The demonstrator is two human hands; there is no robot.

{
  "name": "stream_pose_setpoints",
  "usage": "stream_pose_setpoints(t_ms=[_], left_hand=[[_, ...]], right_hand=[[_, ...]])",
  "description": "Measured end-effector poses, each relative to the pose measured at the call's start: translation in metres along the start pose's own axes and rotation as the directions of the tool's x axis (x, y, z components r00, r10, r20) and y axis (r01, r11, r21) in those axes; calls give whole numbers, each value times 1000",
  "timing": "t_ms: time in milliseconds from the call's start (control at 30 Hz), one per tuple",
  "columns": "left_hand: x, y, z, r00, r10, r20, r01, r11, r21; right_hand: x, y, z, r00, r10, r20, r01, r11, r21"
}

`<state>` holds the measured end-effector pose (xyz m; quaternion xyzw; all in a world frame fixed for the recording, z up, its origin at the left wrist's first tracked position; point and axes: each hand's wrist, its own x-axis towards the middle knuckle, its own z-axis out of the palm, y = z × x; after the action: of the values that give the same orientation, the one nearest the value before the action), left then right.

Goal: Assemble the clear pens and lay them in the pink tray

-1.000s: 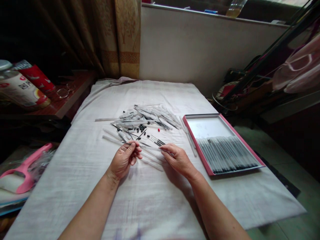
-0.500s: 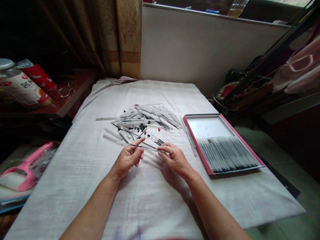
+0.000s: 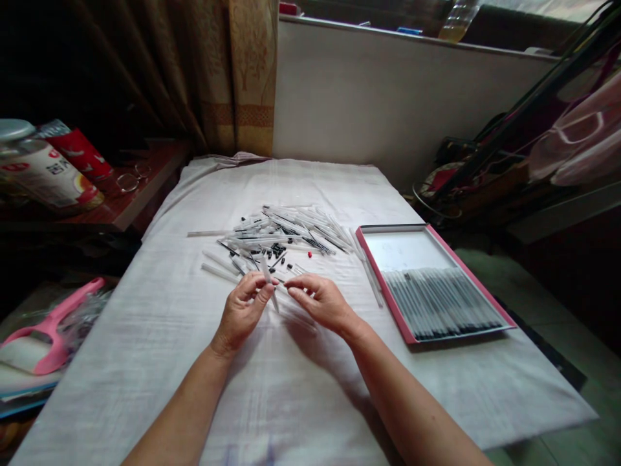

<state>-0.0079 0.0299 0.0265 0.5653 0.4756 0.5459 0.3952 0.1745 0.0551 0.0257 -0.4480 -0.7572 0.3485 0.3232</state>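
Observation:
A clear, whitish pen barrel (image 3: 266,268) is pinched between the thumb and fingers of my left hand (image 3: 246,306), tilted, one end up and the other towards the cloth. My right hand (image 3: 321,299) is closed beside it, pinching a thin dark pen refill (image 3: 282,281); most of the refill is hidden by the fingers. Just beyond both hands lies a loose pile of clear barrels and dark refills (image 3: 291,226). Small black pen plugs (image 3: 278,250) are scattered at its near side, with one red plug (image 3: 310,254).
To the right, a pink-edged box (image 3: 398,304) holds a row of pens (image 3: 446,301). Loose barrels lie along its left side. A white cloth (image 3: 291,401) covers the table. At the left stand a jar (image 3: 48,171), glasses (image 3: 129,182) and a pink-handled tool (image 3: 53,323).
My left hand, earlier with its index finger stretched out, now pinches a pen barrel. My right hand has moved left with the refill, close to the left fingers.

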Motion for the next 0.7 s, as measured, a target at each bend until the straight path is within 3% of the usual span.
stream_pose_setpoints(t_ms=[67, 167, 400, 567, 700], left_hand=[[0, -1, -2, 999, -21, -41, 20, 1000, -22], [-1, -6, -1, 995, -104, -1, 103, 989, -106], [-3, -17, 3, 983, -177, 56, 183, 975, -123], [-2, -28, 3, 982, -187, 28, 189, 980, -63], [-3, -36, 1, 990, -144, 10, 143, 985, 94]], right_hand=[[13, 5, -6, 999, 20, -43, -27, 987, -158], [34, 13, -13, 995, 68, -72, -91, 910, -405], [62, 14, -7, 987, 152, 56, -75, 736, -673], [65, 15, -2, 986, 157, 56, -78, 728, -681], [56, 21, -6, 993, 117, -19, -114, 898, -425]])
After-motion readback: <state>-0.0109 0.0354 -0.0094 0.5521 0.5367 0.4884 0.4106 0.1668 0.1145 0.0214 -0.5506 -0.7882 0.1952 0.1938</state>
